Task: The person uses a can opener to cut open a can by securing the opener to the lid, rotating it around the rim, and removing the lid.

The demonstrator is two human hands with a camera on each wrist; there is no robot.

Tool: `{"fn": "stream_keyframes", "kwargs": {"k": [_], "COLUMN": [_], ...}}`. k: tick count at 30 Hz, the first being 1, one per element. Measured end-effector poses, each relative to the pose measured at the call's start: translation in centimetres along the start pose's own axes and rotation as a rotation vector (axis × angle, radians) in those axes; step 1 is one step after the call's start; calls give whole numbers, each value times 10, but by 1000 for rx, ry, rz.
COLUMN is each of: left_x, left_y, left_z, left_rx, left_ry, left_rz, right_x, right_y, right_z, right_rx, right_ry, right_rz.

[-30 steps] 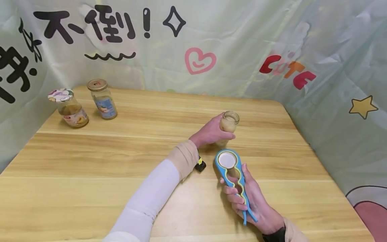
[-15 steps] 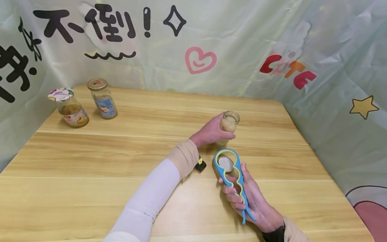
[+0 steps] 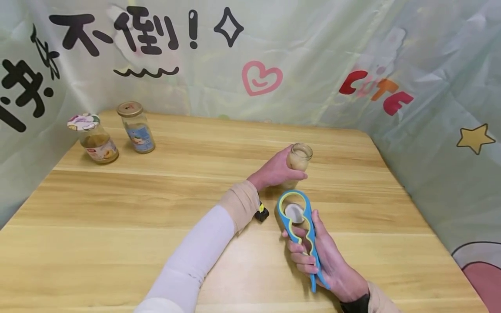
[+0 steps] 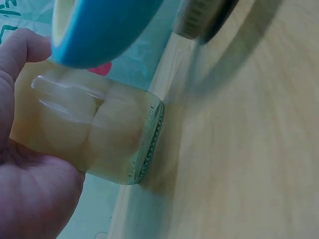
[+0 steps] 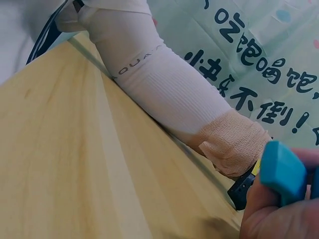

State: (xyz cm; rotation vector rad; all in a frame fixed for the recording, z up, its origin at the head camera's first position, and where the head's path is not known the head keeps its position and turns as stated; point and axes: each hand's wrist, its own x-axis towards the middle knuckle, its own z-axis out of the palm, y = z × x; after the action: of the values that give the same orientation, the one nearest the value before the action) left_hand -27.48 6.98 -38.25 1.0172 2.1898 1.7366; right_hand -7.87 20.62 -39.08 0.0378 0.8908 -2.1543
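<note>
My left hand (image 3: 275, 169) grips an upright, lidless glass jar (image 3: 299, 164). Pale, rounded pieces of fruit in liquid fill the jar, as the left wrist view shows from the side. In my right hand (image 3: 328, 261) is a blue jar opener (image 3: 314, 243) with a wavy yellow lining, fingers curled round its handles. Its big ring points toward the jar. Through that ring a round metal lid (image 3: 294, 213) shows, white face up. The left wrist view has the lid (image 4: 192, 20) apart from the opener (image 4: 99, 40), low over the wooden table.
Two lidded jars stand at the back left: one with a patterned lid (image 3: 84, 122), one with a gold lid (image 3: 130, 109) and blue label. A printed cloth (image 3: 203, 91) hangs behind the table (image 3: 117, 204). A small black device (image 3: 261, 214) sits at my left wrist.
The lid has dropped out of the opener's ring and now lies lower, beneath it. My right hand has shifted slightly; my left hand keeps its grip on the jar.
</note>
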Motion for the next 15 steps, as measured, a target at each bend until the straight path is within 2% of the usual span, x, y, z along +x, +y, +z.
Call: {"fn": "stream_keyframes", "kwargs": {"k": [6,15], "left_x": [1,-1], "left_y": [0,1], "left_z": [-2,1], "left_rx": [-25,-51], "left_ry": [14,9], "left_rz": [-10,-13], "right_x": [2,-1], "right_y": [-1,0], "right_z": [6,6], "right_rx": [-78,-63], "right_ry": [46,29], "right_rz": [1,29]}}
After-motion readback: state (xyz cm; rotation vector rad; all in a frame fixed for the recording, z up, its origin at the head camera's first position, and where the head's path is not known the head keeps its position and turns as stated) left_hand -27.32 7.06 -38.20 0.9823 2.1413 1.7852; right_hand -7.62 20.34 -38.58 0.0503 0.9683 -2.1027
